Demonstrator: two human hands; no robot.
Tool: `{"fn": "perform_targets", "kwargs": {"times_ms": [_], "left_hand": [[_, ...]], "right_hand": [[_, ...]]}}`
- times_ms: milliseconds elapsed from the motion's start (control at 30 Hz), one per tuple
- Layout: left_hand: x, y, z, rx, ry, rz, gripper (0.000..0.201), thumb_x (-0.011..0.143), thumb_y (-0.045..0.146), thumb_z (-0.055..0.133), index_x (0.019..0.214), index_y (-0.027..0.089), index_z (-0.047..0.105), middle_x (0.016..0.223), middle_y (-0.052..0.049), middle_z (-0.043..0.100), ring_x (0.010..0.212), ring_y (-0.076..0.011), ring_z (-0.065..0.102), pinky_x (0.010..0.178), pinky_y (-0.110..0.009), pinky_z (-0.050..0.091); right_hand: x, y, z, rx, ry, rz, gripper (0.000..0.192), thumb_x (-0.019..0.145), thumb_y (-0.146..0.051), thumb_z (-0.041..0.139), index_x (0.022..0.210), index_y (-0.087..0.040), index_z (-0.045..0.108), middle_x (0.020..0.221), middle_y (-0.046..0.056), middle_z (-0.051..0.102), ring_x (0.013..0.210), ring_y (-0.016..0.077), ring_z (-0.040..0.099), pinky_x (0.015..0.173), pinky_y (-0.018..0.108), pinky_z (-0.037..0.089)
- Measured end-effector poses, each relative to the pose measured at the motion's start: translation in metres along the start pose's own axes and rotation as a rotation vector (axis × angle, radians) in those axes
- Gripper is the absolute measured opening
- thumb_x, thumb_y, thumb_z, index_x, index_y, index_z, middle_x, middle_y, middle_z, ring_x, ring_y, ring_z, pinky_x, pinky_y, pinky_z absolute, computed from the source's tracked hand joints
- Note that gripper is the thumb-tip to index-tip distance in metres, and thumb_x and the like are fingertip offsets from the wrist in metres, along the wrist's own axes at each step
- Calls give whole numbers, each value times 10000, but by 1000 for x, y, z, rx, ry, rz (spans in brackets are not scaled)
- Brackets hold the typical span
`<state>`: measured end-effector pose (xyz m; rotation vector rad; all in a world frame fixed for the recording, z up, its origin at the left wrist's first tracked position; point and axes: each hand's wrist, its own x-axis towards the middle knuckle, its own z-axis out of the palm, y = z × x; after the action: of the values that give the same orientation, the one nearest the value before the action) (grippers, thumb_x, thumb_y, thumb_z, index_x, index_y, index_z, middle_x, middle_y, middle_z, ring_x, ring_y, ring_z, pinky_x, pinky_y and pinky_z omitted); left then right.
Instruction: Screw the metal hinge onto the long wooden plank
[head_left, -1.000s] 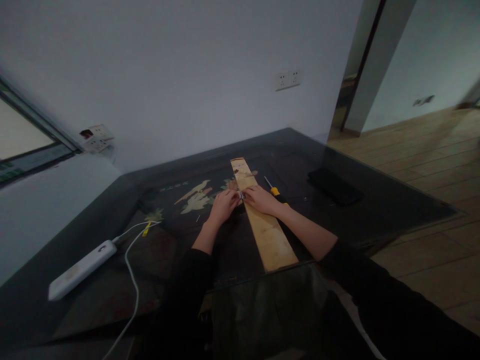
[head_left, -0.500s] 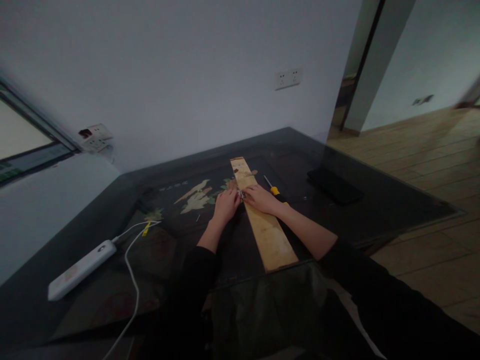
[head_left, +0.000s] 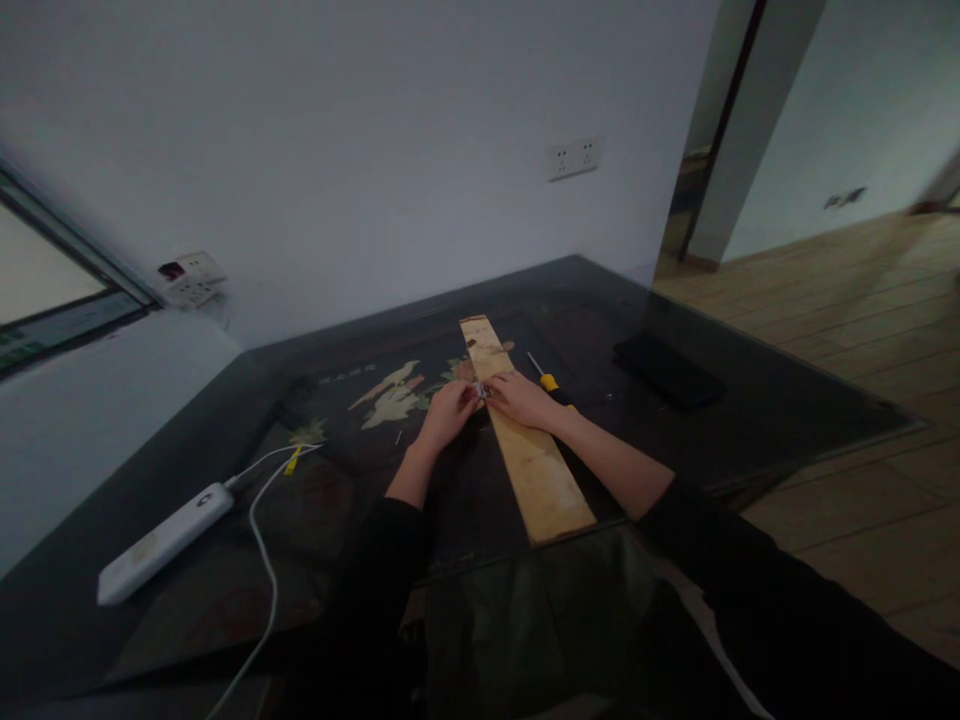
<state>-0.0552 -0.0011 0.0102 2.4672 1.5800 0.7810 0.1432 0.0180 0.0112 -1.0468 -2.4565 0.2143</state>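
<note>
small metal hinge [head_left: 481,390] sits on the wooden plank [head_left: 536,468], pinched between my left hand [head_left: 448,413] and right hand [head_left: 523,398]. a yellow-handled screwdriver [head_left: 548,380] lies just beside my right hand.

no readable text, faint pale characters on the dark tabletop inlay [head_left: 341,378], too blurred to make out

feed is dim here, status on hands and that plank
Left hand and right hand pinch small metal piece on plank. Screwdriver beside right hand.

White power bank [head_left: 163,542] with cable [head_left: 264,560] at left; black phone [head_left: 670,371] right; wall socket [head_left: 574,158].
</note>
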Motion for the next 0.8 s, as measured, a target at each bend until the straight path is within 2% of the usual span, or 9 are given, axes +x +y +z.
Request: {"fn": "perform_targets", "kwargs": {"times_ms": [167,367,567,733,800], "left_hand": [[1,8,-1,162,-47,-3,79,948,242,505,943,195,568,966,-76,677,958,-223,611,841,-338,453],[4,27,-3,347,-82,-83,136,973,284,449,948,202,554,981,-106,681,991,-255,618,845,-358,431],[6,30,-4,324,-82,-69,198,993,262,395,902,205,561,988,-96,698,983,-242,628,833,-346,421],[3,15,-7,194,-25,-126,208,994,287,408,893,203,570,916,-73,691,873,-208,633,769,-314,435],[1,8,-7,117,-25,-100,166,979,300,449,927,204,575,909,-57,680,849,-195,627,754,-303,446]], "right_hand": [[1,1,1,-10,-3,-13,300,973,-255,519,1215,-113,625,1203,166,650,1171,251,557,1019,401,414],[0,1,1,-1,3,-11,294,973,-264,524,1216,-132,626,1212,154,648,1168,243,555,1023,398,410],[0,0,-1,-5,-9,1,306,965,-262,538,1225,-123,624,1216,163,644,1182,256,549,1031,400,406],[-2,-2,-3,13,3,7,302,977,-261,510,1222,-129,627,1187,170,650,1153,261,559,1004,416,424],[-2,-3,-3,14,8,9,305,972,-262,521,1226,-132,628,1190,169,651,1155,264,557,1003,419,426]]}}
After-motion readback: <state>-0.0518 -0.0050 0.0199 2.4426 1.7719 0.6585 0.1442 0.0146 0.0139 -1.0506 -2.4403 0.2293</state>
